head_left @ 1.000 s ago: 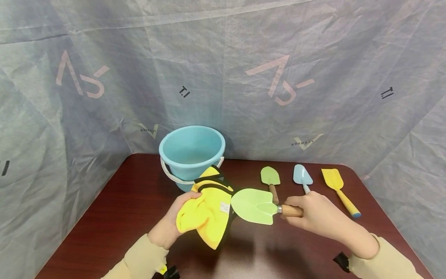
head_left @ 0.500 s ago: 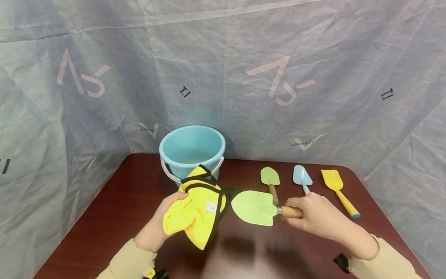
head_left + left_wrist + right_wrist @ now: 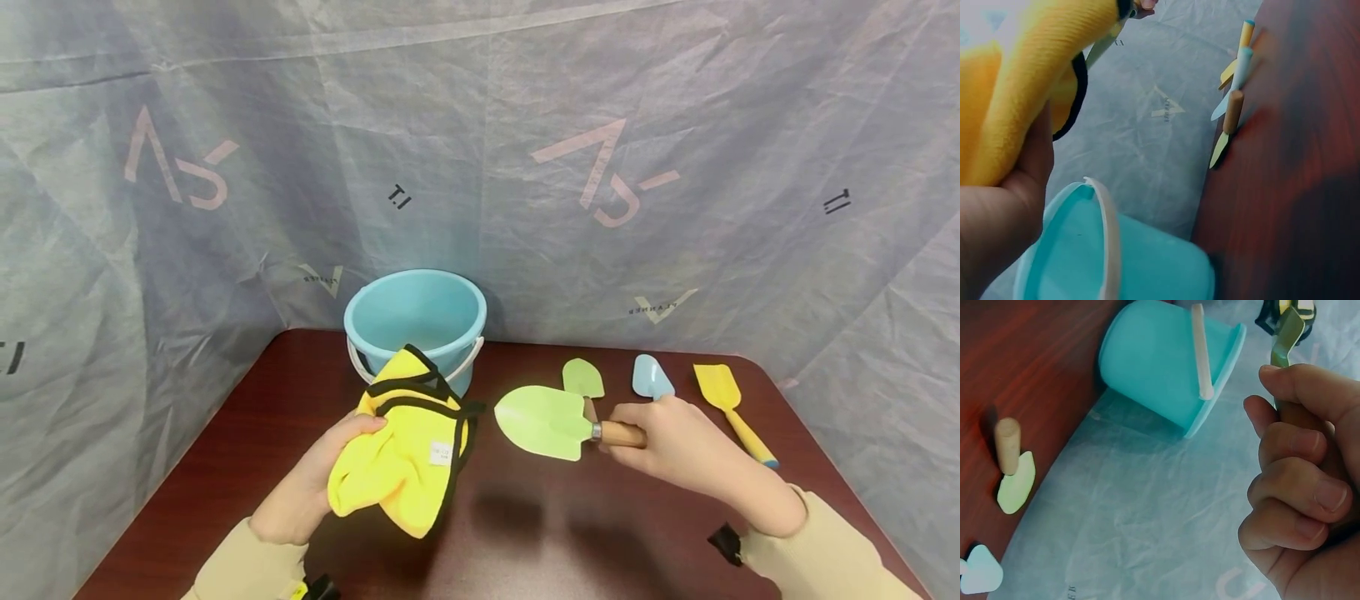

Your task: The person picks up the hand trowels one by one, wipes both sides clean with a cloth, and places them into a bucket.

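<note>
My left hand (image 3: 315,475) grips a bunched yellow cloth (image 3: 397,450) with black edging and a small white label. In the left wrist view the cloth (image 3: 1041,81) lies between thumb and palm. My right hand (image 3: 675,442) holds a light green trowel (image 3: 543,421) by its wooden handle, the blade pointing left toward the cloth with a small gap between them. The right wrist view shows the fingers of my right hand (image 3: 1297,469) curled round that handle. Both things are held above the table.
A light blue bucket (image 3: 461,375) with a white handle stands behind the cloth. On the dark red table (image 3: 225,442), at the right, lie a smaller green trowel (image 3: 582,377), a light blue one (image 3: 651,377) and a yellow shovel (image 3: 731,408). A grey sheet (image 3: 480,167) hangs behind.
My left hand has drawn the cloth to the left, away from the trowel blade; they overlapped in view a second ago. My right hand has lifted the trowel slightly.
</note>
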`<state>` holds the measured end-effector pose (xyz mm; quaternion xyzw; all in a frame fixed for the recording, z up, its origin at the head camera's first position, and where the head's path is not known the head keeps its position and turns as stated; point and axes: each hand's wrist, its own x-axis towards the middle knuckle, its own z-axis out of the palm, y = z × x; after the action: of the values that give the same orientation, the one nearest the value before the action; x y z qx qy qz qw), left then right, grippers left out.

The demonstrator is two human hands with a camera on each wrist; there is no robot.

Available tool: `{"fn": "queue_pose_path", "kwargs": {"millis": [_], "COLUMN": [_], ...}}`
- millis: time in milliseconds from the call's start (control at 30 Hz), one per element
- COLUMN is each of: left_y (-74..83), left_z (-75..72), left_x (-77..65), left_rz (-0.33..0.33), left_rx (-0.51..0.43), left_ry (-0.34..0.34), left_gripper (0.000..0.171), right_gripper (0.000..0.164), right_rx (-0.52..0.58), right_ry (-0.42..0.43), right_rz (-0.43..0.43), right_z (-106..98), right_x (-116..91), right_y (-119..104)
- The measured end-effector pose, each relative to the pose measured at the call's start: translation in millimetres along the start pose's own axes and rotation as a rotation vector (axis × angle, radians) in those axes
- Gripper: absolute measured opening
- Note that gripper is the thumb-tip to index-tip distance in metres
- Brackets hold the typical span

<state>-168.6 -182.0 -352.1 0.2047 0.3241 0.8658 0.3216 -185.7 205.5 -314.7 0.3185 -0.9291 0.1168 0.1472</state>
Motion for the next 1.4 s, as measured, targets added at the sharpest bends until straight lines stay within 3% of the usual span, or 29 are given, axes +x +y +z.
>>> {"fn": "queue_pose_path", "kwargs": {"millis": [233,367,667,767,967,1267,1400], "left_y": [0.5,-2.1,-11.1,-13.1,-16.6,-26.2,-29.9], "left_z": [1.1,-1.9,2.4,7.5,22.7,-0.7,-5.9], "left_x": [-0.9,0.9,5.0,7.1,9.8,14.4,13.7], "left_rz": [0.042,0.085,0.234,0.302,0.364,0.424,0.457], "left_rx": [0.255,0.416,1.032,1.207,1.43,1.807,2.006], "left_ry": [0.15,0.181,0.351,0.355,0.353,0.361,0.363], "left_gripper": [0.031,0.036,0.039,0.041,0.052,0.062,0.062], "right_gripper": [0.022,0.024,0.039,0.038,0.02,0.024,0.025], "right_rx": [0.038,0.077,0.176,0.202,0.216,0.212,0.208], "right_ry": [0.004,0.016,-0.058,-0.06,-0.051,-0.039,-0.063], "right_rz": [-0.001,-0.039,-0.027,-0.034,-0.028,-0.02,0.027], "right_z": [-9.8,-14.6,-28.4,-30.6,-31.2,-19.7,-11.4], "right_x": [20.7,39.2,83.6,98.0,125.9,163.1,179.5], "right_y": [-3.0,-4.3,-11.2,-15.4,-25.4,-31.0,-32.9]}}
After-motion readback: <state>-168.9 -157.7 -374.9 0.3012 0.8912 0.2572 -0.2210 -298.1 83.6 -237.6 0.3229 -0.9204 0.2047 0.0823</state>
